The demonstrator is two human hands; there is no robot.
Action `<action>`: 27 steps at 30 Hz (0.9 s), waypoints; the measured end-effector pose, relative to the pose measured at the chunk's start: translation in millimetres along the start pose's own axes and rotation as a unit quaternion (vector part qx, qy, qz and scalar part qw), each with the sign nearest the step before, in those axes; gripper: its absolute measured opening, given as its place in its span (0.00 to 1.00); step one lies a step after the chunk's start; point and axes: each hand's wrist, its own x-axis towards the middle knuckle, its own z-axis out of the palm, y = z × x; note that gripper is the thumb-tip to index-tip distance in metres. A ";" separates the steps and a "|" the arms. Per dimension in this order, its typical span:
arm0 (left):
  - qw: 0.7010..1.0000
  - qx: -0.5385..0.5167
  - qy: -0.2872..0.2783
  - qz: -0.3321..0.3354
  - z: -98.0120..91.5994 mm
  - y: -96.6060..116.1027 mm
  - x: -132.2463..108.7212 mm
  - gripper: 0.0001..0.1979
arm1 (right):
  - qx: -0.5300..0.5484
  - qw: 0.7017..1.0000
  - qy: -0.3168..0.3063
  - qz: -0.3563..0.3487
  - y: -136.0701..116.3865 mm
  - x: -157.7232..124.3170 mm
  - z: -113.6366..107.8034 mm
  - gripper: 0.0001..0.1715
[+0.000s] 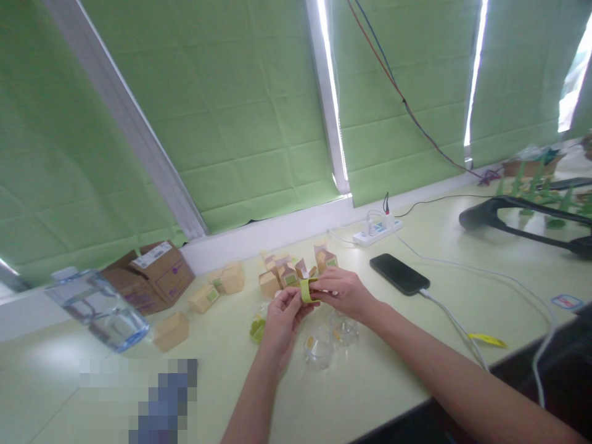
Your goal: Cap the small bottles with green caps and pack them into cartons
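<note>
Over the middle of the table, my left hand (285, 313) and my right hand (345, 293) meet at a small yellow-green ring-shaped piece (306, 291). Fingers of both hands close on it from either side, and parts of it are hidden behind them. Just below my hands stand two clear plastic cups, one nearer (318, 350) and one farther right (345, 330), each with a small yellowish mark. Beside my left hand lies a green piece (257, 330), partly covered. Several small open paper boxes (287, 274) cluster right behind my hands.
To the left are a large water bottle (104, 314), a brown carton (160, 274) and small tan boxes (172, 331). On the right lie a black phone (399, 274) with a white cable, a power strip (378, 232), a yellow strip (488, 340) and a black frame-like object (522, 225).
</note>
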 end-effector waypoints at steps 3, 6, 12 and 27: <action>1.000 -0.018 0.003 -0.007 -0.3 0.2 0.3 0.14 | 0.020 1.000 0.018 0.009 -0.4 0.5 -4.7 0.10; 1.000 -0.028 0.014 0.002 -0.5 1.4 0.3 0.14 | 0.035 0.996 0.051 0.056 -3.1 1.2 -10.2 0.12; 0.999 -0.044 -0.004 -0.013 4.4 1.9 -3.4 0.12 | 0.007 0.994 -0.042 0.097 -13.4 2.5 -8.5 0.37; 0.996 -0.039 -0.078 -0.021 7.8 3.2 -8.2 0.05 | 0.023 0.998 -0.039 0.050 -19.4 2.8 -9.2 0.27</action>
